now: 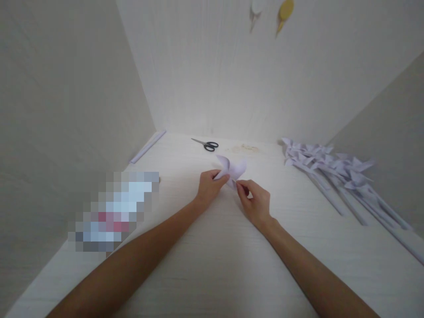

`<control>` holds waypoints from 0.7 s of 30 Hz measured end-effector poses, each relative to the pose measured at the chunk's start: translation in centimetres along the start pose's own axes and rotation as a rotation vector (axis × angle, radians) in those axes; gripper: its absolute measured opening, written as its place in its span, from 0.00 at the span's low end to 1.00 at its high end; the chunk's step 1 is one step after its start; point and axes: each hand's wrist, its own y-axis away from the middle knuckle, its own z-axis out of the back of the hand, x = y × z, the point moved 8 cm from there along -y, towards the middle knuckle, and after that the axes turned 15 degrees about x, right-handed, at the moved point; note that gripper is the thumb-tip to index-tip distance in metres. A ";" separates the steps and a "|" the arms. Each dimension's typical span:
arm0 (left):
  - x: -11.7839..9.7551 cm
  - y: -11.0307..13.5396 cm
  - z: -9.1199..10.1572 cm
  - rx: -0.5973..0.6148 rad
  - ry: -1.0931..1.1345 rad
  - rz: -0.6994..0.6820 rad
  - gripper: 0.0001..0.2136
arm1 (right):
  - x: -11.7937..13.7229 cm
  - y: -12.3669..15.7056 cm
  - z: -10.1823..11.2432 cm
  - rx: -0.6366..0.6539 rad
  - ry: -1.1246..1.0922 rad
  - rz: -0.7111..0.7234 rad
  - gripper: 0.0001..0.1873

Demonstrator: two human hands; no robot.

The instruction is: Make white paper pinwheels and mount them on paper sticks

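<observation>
A folded pale lilac paper shape (232, 168) with curled flaps, like a pinwheel head, sits just above the white table (212, 265) at the centre. My left hand (209, 186) pinches its left flap between thumb and fingers. My right hand (254, 202) pinches its lower right corner with fingertips pressed together. Both forearms reach in from the bottom edge.
Black-handled scissors (206, 144) lie behind the paper near the back wall. A pile of finished paper pinwheels on sticks (334, 174) lies at the right. A rolled paper stick (148, 146) rests along the left wall. A blurred-out patch (114, 212) covers something at the left.
</observation>
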 end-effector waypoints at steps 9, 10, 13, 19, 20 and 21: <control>-0.3 0.2 -0.6 0.054 0.000 0.011 0.09 | -1.1 -0.3 -0.1 0.026 -0.008 -0.099 0.07; -0.4 0.2 -0.6 0.052 -0.010 0.009 0.09 | -1.1 -0.3 -0.1 0.028 -0.012 -0.102 0.07; -0.4 0.2 -0.6 0.047 -0.036 0.000 0.10 | -1.3 -0.2 -0.3 0.035 -0.030 -0.118 0.07; -0.7 0.4 -0.6 0.053 -0.078 -0.030 0.09 | -2.1 -0.1 -0.7 0.064 -0.098 -0.200 0.07; -0.8 0.4 -0.7 0.054 -0.095 -0.035 0.09 | -2.2 -0.1 -0.8 0.077 -0.108 -0.217 0.07; -1.0 0.4 -0.7 0.053 -0.114 -0.041 0.09 | -2.3 -0.1 -0.9 0.091 -0.118 -0.234 0.07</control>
